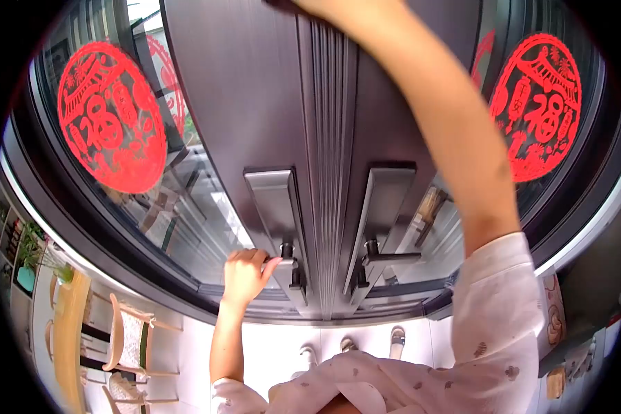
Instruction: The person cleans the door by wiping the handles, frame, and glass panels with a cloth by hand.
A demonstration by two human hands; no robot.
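Dark double doors (pixel 234 83) with glass panes fill the view ahead. My left hand (pixel 247 274) is closed around the left door handle (pixel 288 263), its thumb lying along the lever. The right door handle (pixel 393 259) sticks out to the right from its own plate, with no hand on it. My right arm reaches high across the right door leaf, and my right hand (pixel 314 7) is at the top edge of the view. It is mostly cut off, so its fingers are hidden. A dark patch shows beside it, too little to name.
Red round paper decorations (pixel 110 117) stick to the glass on both sides. At lower left stand a wooden table (pixel 70 338) and wooden chairs (pixel 121 331), with a potted plant (pixel 63 274). Feet in shoes (pixel 397 337) show on the pale floor (pixel 255 345).
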